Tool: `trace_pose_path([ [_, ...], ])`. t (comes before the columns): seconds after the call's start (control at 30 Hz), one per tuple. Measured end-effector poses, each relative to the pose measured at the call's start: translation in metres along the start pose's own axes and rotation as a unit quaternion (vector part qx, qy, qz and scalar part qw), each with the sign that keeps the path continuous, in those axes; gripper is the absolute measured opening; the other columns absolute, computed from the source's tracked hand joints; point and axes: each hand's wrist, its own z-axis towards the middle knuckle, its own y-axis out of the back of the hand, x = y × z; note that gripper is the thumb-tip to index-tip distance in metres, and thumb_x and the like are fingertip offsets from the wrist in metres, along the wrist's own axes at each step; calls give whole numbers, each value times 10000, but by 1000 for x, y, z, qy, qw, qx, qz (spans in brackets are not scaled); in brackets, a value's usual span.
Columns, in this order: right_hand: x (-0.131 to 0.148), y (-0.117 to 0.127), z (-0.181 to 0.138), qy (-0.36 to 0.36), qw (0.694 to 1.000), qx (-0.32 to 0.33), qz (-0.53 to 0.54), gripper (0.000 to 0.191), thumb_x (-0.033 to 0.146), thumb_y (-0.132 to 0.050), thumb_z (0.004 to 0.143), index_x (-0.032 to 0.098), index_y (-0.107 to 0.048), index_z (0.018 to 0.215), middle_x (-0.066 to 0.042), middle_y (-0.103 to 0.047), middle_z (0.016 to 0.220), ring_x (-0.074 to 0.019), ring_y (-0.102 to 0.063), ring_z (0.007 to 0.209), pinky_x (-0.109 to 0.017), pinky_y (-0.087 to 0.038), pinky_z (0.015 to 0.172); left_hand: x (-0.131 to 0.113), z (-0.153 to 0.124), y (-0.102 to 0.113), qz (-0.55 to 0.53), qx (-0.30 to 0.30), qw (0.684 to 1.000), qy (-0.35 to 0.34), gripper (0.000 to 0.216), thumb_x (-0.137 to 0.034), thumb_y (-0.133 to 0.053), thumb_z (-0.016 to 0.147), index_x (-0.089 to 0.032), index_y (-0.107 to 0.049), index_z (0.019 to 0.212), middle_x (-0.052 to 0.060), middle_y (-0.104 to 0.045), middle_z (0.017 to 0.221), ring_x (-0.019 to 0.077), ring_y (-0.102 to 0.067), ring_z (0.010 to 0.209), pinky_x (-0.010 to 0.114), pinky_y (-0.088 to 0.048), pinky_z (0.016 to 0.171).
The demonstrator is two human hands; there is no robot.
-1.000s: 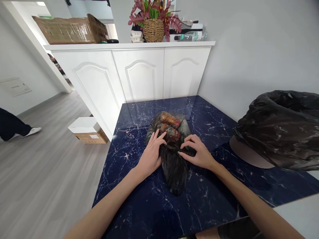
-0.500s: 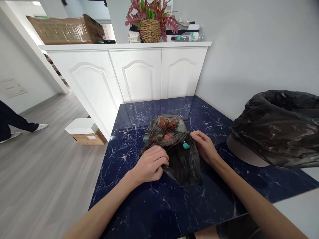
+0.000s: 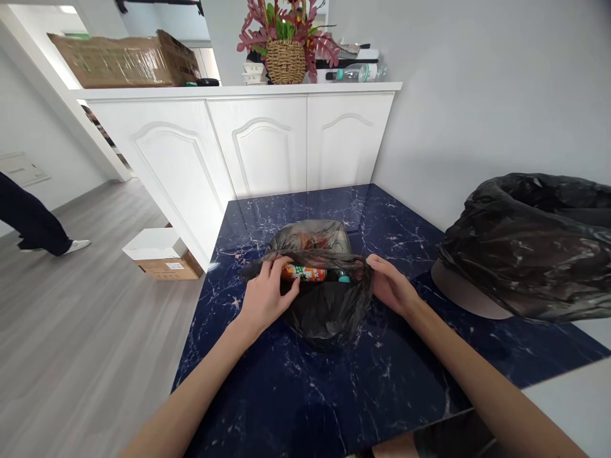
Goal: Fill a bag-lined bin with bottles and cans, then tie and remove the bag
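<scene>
A thin black plastic bag [image 3: 319, 318] lies on the dark blue marbled table, its mouth turned towards me. An orange-labelled container [image 3: 308, 273] shows in the opening, with a teal cap [image 3: 344, 277] to its right. Through the thin film at the back, more reddish contents show faintly. My left hand [image 3: 267, 292] grips the bag's upper edge at the left, its thumb beside the orange container. At the right end of the opening, my right hand [image 3: 392, 286] pinches the rim between thumb and fingers.
A bin [image 3: 465, 292] lined with a black bag [image 3: 520, 254] stands at the right by the wall. White cabinets [image 3: 267, 146] border the table's far edge, carrying a flower basket [image 3: 286, 62] and a carton [image 3: 114, 60]. A person's leg [image 3: 33, 216] is at far left.
My left hand has moved left and up along the bag's edge. The mouth has widened, bringing the orange-labelled container into view. My right hand stays nearly in place. The person at left has stepped slightly.
</scene>
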Motion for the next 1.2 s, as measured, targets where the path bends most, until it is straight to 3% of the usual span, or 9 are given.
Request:
trace_pose_path([
  [0.1, 3, -2, -1, -2, 1000, 5, -9, 500, 693, -681, 883, 282, -417, 779, -31, -674, 840, -271, -669, 834, -407, -534, 765, 1, 2, 2, 0, -6, 1000, -2, 627, -412, -749, 953, -256, -511, 1511, 200, -533, 1526, 318, -756, 1110, 444, -648, 892],
  [0.2, 4, -3, -2, -14, 999, 23, 20, 493, 661, -743, 853, 278, -447, 761, -23, -659, 814, -260, -659, 807, -407, -535, 782, 1, 3, 4, -20, 19, 999, -46, 737, -440, -769, 963, -269, -425, 1592, 232, -356, 1703, 425, -535, 1490, 608, -503, 1183],
  [0.3, 3, -2, -3, -30, 998, 43, 43, 486, 628, -811, 820, 270, -496, 723, -7, -607, 744, -233, -612, 735, -386, -528, 753, 2, 2, 4, -44, 35, 997, -50, 771, -479, -780, 965, -289, -382, 1598, 217, -298, 1760, 441, -364, 1617, 663, -407, 1258],
  [0.5, -1, 2, -2, -31, 988, 60, 142, 381, 510, -854, 848, 265, -592, 720, -13, -655, 802, -227, -622, 800, -354, -498, 761, 9, 2, 2, -47, 41, 997, -34, 478, -497, -728, 1004, -260, -497, 1349, 198, -344, 1724, 399, -391, 1607, 604, -478, 1228],
  [0.67, -2, 4, -2, -38, 984, 58, 166, 356, 475, -857, 847, 271, -596, 718, -15, -688, 834, -268, -665, 911, -395, -515, 849, 16, 3, 2, 12, 36, 998, -53, 527, -517, -742, 985, -256, -583, 1413, 175, -497, 1618, 423, -352, 1608, 653, -357, 1308],
  [0.93, -1, 2, -2, -34, 983, 38, 174, 335, 455, -848, 844, 279, -596, 712, -12, -718, 829, -280, -692, 944, -408, -528, 856, 26, 2, -6, 10, 36, 999, -30, 627, -621, -811, 895, -226, -645, 1352, 186, -597, 1497, 431, -448, 1512, 647, -428, 1248],
  [1.07, -2, 6, 0, -34, 983, 29, 179, 293, 459, -843, 845, 288, -638, 724, -18, -778, 920, -314, -714, 1069, -456, -543, 932, 23, 7, -1, -46, -15, 998, -36, 573, -573, -868, 861, -243, -658, 1280, 137, -680, 1401, 381, -545, 1453, 606, -434, 1251],
  [1.2, -5, 13, 5, -28, 979, -1, 201, 235, 459, -846, 828, 301, -693, 745, -12, -826, 1022, -340, -712, 1190, -496, -545, 999, 15, 10, 13, -123, -76, 989, -18, 558, -508, -902, 842, -251, -657, 1273, 91, -747, 1340, 352, -614, 1414, 644, -337, 1312],
])
